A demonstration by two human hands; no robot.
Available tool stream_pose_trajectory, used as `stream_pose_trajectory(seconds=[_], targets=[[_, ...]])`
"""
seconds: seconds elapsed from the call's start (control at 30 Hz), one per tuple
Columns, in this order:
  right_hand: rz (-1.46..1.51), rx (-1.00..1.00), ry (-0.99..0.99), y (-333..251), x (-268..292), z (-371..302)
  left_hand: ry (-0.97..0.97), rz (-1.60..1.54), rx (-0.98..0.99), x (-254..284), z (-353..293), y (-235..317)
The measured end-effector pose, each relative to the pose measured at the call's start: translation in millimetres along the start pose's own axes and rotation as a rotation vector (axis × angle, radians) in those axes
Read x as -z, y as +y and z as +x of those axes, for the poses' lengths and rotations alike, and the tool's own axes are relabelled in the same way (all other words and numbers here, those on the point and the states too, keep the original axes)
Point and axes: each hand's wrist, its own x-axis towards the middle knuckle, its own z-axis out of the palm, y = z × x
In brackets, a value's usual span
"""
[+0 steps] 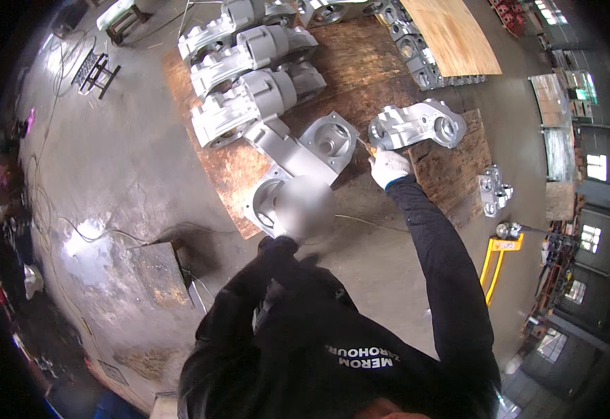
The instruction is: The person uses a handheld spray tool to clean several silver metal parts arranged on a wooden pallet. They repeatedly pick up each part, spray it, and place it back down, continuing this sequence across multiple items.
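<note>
At the centre, a round grey blur (305, 208) hides most of the left hand (280, 228) and part of the cast metal housing (289, 150); its hold cannot be told. Toward two o'clock, the slim tool (371, 149) in the gloved right hand (391, 168) is too small to identify. At twelve, the upper edge crops several housings (240, 15); toward one, a plywood sheet (451, 36) covers others.

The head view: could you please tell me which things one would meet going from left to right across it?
Black stand, grey metal casting with two round openings, gloved right hand, yellow frame, bright windows.
</note>
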Motion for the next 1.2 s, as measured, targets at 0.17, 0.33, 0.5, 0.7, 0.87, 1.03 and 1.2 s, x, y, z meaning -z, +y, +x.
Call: stream_pose_trajectory(seconds=[0.17, 0.33, 0.5, 0.7, 0.87, 1.03, 1.2], targets=[[0.047, 0.103, -0.034, -37, 43, -2, -0.172, -0.538, 0.229, -15, -25, -10], [-0.104, 0.122, -0.101, -41, 86, -42, -0.101, -0.176, 0.214, -10, -29, -11], [0.174, 0.319, -0.083, -82, 90, -124, -0.204, -0.192, 0.206, 62, -60, -45], [0.019, 0.453, -0.134, -138, 6, -135, -0.357, -0.206, 0.141, 60, -64, -65], [-0.047, 0.660, 0.132, -164, -30, -157, 0.228, -0.234, 0.120, 45, -122, -77], [-0.010, 0.715, 0.389, -163, -66, -179, 0.029, -0.538, 0.575, 67, -227, -92], [-0.061, 0.774, 0.365, -149, -90, -194, -0.002, -0.646, 0.874, -5, -385, -125]])
